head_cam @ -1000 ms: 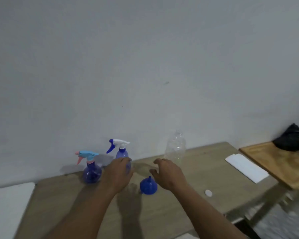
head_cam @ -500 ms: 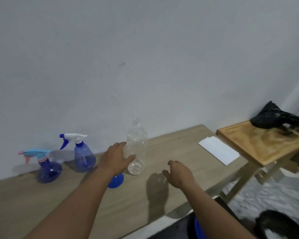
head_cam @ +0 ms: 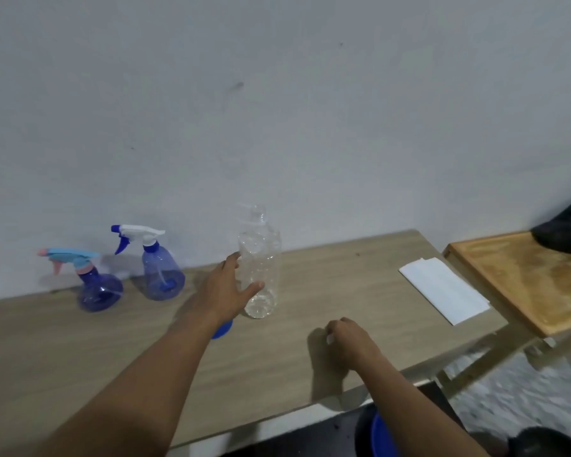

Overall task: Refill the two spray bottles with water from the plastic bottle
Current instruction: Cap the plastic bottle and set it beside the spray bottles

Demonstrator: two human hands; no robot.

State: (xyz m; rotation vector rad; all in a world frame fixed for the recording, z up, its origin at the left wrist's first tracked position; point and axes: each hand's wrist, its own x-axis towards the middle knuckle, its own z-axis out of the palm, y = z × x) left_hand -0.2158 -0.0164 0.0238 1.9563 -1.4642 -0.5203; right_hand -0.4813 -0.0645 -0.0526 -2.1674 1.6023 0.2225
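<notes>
Clear plastic bottle (head_cam: 261,268) stands upright and uncapped on the table (head_cam: 343,278); contents not discernible. Left hand (head_cam: 223,291) is spread against it, thumb across its front, not clasped. Right hand (head_cam: 346,341) lies clenched on the tabletop; whether it grasps anything, I cannot tell. Teal-headed spray bottle (head_cam: 99,293) and white-headed spray bottle (head_cam: 162,275) stand leftward, heads fitted.

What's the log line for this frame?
left hand: open at plastic bottle, grip unconfirmed | right hand: curled on table, contents unclear | plastic bottle: upright, no cap visible | spray bottles: upright, heads on
</notes>
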